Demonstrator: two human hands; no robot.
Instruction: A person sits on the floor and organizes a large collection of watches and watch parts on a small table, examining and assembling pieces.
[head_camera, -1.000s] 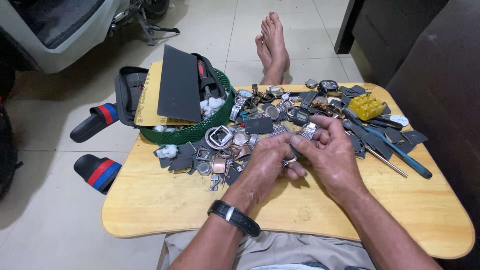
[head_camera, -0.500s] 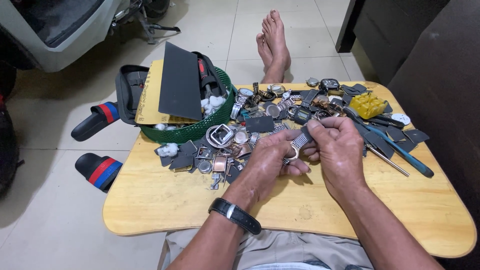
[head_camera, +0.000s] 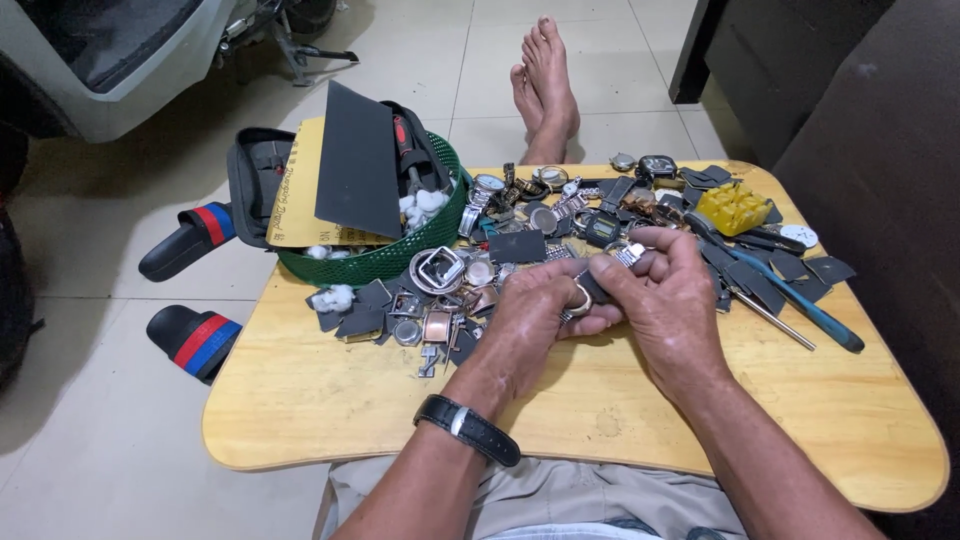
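My left hand (head_camera: 535, 320) and my right hand (head_camera: 672, 295) meet over the middle of a small wooden table (head_camera: 330, 400). Together they pinch a metal watch band piece (head_camera: 628, 254) whose links stick up between the fingertips. A ring shows on my left hand and a black watch on that wrist (head_camera: 468, 430). Just beyond the hands lies a heap of watch cases and parts (head_camera: 450, 290), with a square silver case (head_camera: 440, 268) on top.
A green basket (head_camera: 400, 255) holding dark sandpaper sheets, a yellow sheet and tools stands at the table's back left. A yellow block (head_camera: 735, 207), blue-handled pliers (head_camera: 800, 300) and dark scraps lie right. Sandals (head_camera: 195, 340) and my bare feet (head_camera: 545, 80) rest on the tiled floor.
Both hands have lifted slightly and turned the band piece between the fingers; the right hand has moved a little toward the far side. The table's clutter is unchanged.
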